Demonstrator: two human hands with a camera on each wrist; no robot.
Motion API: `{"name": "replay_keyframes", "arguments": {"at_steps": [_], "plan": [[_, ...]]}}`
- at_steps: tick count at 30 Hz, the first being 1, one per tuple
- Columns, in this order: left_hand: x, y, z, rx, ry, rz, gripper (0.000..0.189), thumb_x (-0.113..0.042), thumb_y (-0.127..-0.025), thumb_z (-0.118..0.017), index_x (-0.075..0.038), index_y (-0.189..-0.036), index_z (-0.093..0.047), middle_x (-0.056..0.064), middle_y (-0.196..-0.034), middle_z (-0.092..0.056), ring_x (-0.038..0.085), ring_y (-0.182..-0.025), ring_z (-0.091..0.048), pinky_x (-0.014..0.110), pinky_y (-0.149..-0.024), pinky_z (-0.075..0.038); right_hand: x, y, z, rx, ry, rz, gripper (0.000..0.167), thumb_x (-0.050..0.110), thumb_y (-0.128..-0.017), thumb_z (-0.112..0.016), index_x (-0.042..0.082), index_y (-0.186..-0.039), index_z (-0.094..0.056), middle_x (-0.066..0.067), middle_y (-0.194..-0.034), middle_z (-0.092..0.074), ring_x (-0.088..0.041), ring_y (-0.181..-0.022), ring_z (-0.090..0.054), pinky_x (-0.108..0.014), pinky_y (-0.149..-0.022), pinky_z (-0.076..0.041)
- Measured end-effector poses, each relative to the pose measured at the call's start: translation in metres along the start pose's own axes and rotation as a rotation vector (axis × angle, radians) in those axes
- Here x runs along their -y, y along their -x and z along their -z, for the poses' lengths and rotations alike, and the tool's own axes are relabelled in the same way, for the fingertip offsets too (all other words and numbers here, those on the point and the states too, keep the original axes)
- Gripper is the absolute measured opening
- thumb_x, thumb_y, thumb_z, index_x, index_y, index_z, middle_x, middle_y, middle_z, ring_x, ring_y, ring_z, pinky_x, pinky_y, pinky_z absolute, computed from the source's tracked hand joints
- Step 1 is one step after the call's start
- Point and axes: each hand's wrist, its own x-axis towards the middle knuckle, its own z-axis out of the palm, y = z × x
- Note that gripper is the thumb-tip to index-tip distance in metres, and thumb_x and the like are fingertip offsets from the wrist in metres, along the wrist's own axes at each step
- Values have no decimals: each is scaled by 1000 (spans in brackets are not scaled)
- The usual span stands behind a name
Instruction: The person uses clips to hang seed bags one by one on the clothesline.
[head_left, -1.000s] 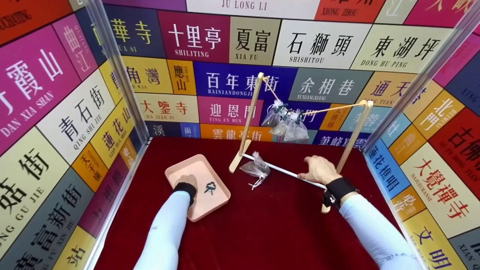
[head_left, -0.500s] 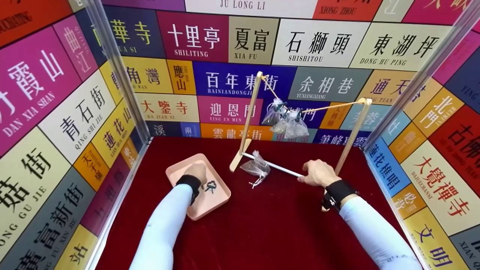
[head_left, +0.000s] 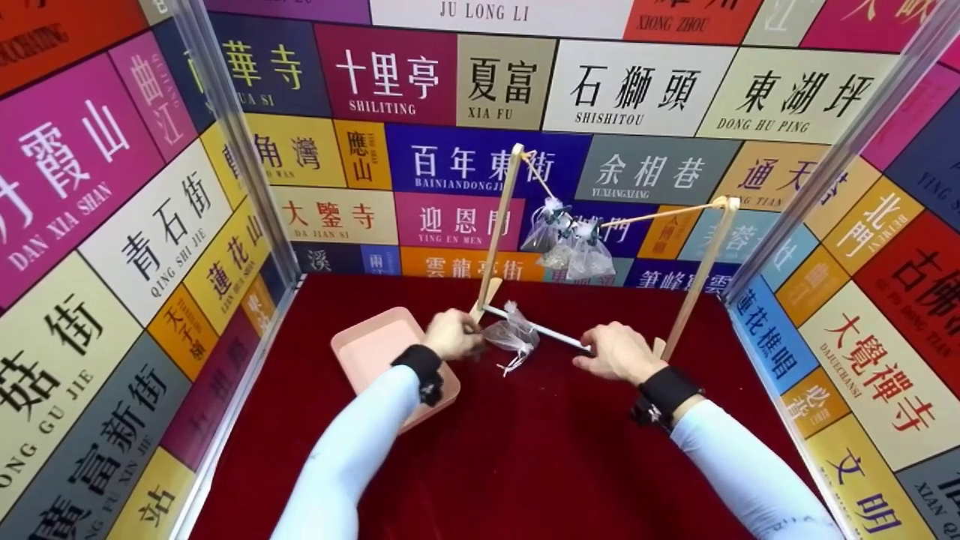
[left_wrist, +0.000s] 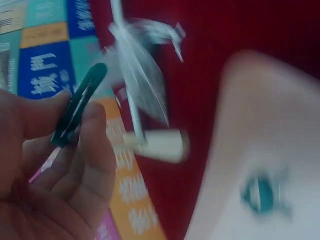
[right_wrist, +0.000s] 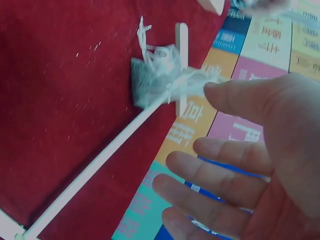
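Note:
My left hand (head_left: pixel 450 335) pinches a dark green clip (left_wrist: pixel 80 105) between thumb and fingers, just left of a sheer drawstring bag (head_left: pixel 512 336). That bag lies across the white rod (head_left: pixel 559 335) near the rod's left end. Beside the rod, my right hand (head_left: pixel 619 352) reaches toward the bag with fingers apart; nothing is in its grasp in the right wrist view. Several sheer bags (head_left: pixel 589 255) hang from a cord (head_left: pixel 660 216), with dark green clips at their necks. A second green clip (left_wrist: pixel 262 195), blurred, lies in the pink tray (head_left: pixel 367 352).
The cord spans two wooden posts (head_left: pixel 501 225), each on a flat wooden foot, with the white rod joining them low down. Dark red cloth (head_left: pixel 525 465) covers the table. Walls printed with colourful signs (head_left: pixel 641 82) enclose the back and sides.
My left hand has come up out of the pink tray and moved right to the bag, carrying a clip. My right hand has shifted slightly left along the rod.

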Motion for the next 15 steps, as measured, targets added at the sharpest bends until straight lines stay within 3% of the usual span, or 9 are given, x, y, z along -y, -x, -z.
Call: {"name": "replay_keyframes", "arguments": {"at_steps": [4,7,9,11,15], "plan": [[-30,-2,-19,27,338,58,17,-8,-100,-81,1,-115,-84,22,-112,-84,19,-72,-81,31,-65,-69,16,-3,-8,-76,-27,123,52,49,-89,-91,7,-118,-84,-5,-93,-83,-27,-85,-76,-52,-74,-64],[-54,-3,-31,48,560,53,22,-4,-102,-79,9,-119,-79,26,-115,-83,17,-72,-80,29,-64,-69,26,-6,-15,-131,-57,197,54,53,-89,-90,9,-120,-83,-4,-96,-84,-24,-85,-78,-49,-74,-65],[-68,-2,-37,74,682,56,25,-4,-103,-77,12,-122,-75,25,-114,-82,17,-75,-79,30,-69,-70,30,-8,-18,-181,-78,233,44,49,-91,-89,11,-113,-83,-3,-94,-84,-22,-81,-76,-48,-71,-63],[-79,-2,-42,95,777,70,25,-3,-104,-75,12,-123,-72,23,-112,-80,17,-79,-78,34,-76,-72,33,-9,-21,-234,-80,262,29,42,-94,-87,15,-102,-82,-1,-89,-82,-20,-75,-72,-47,-67,-61],[-89,-1,-47,104,836,104,20,-2,-105,-73,9,-121,-71,18,-107,-77,17,-81,-76,43,-86,-72,34,-9,-22,-306,-70,290,20,34,-93,-87,16,-92,-80,1,-83,-80,-18,-69,-68,-47,-62,-59]]}}
